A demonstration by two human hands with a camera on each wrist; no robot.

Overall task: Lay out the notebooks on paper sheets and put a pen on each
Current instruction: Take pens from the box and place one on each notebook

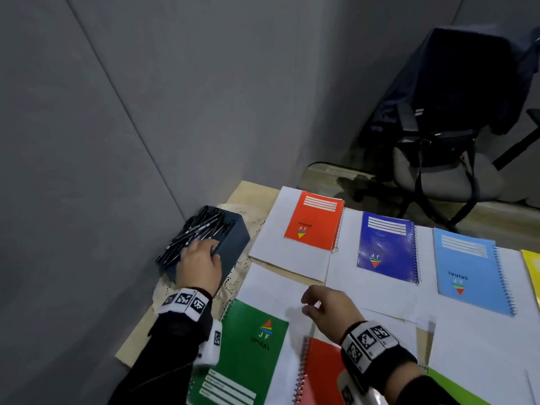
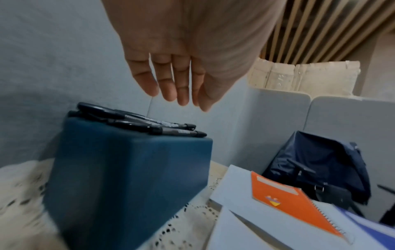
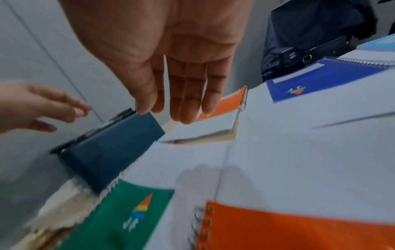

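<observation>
Spiral notebooks lie on white paper sheets: an orange one, dark blue, light blue, green and red. A dark blue box at the table's far left corner holds several black pens. My left hand hovers over the box with straight fingers, holding nothing; the left wrist view shows it just above the pens. My right hand floats open above a bare sheet between the green and dark blue notebooks, fingers relaxed.
A yellow notebook edge shows at the far right. A lace cloth lies under the box. Grey partition walls close the left and back. An office chair with a dark bag stands behind the table.
</observation>
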